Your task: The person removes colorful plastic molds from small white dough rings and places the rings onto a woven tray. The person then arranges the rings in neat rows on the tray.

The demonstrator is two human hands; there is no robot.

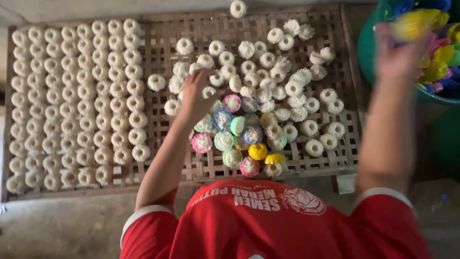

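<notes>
My left hand (pixel 195 92) reaches over a woven bamboo tray (pixel 163 62), its fingers curled down on a white ring-shaped piece (pixel 209 91) at the edge of a loose heap of such pieces (pixel 268 72). Just below it lie several small coloured moulds (pixel 225 129) filled with white mix, plus a yellow one (pixel 258 151). My right hand (pixel 396 48) is blurred at the upper right, at the rim of a green basin (pixel 366 48). A yellow mould (pixel 414 24) sits at its fingertips, but the blur hides any grip.
Neat rows of white rings (pixel 76 100) fill the tray's left half. The green basin holds many empty coloured moulds (pixel 438 57). One ring (pixel 238 8) lies beyond the tray's far edge. Grey concrete floor (pixel 62 225) lies below the tray.
</notes>
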